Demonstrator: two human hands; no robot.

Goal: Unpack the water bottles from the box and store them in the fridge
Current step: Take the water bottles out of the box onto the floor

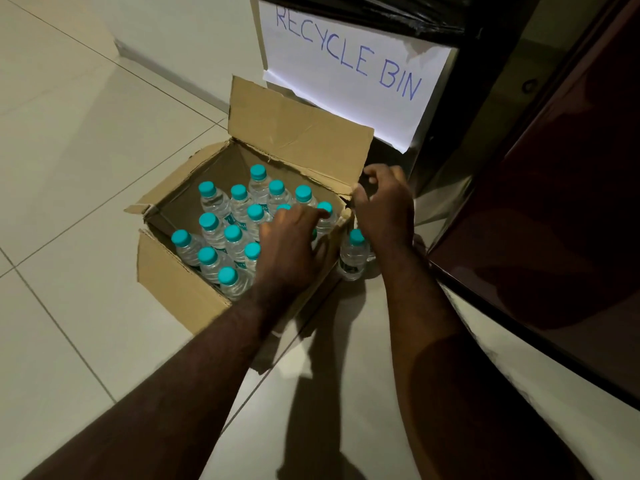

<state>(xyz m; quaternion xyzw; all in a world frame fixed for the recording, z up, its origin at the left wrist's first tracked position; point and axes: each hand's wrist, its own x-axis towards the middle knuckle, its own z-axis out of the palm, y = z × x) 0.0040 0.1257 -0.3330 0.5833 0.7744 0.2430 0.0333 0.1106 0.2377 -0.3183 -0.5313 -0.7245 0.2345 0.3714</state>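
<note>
Head view, looking down at a tiled floor [86, 140]. Open cardboard box [180, 271] on the floor, flaps up, the tallest flap [298, 133] standing at the far side. Inside, clear water bottles [221, 233] with teal caps, upright and packed close in rows, filling most of the box except a bare strip along the far-left wall. One more bottle [353, 254] upright on the floor just outside the box's right wall, near the lower edge of a dark maroon fridge door [554, 209] at the right of the frame.

Left hand [294, 240] down inside the box at its right side, palm down, fingers bent over the bottle tops near the right wall, fingertips at the cap of one bottle [325, 216]; a firm grip on any bottle not clearly visible, the hand hiding what lies beneath it. Right hand [384, 202] above the box's right far corner, fingers loosely curled, nothing seen in it, close to the torn edge of the flap without clear contact. Both forearms bare, reaching in from the lower edge of the frame.

Behind the box, a bin [436, 109] lined with a black plastic bag [398, 12], a white paper sheet [346, 71] taped on its front with "RECYCLE BIN" handwritten in blue.
</note>
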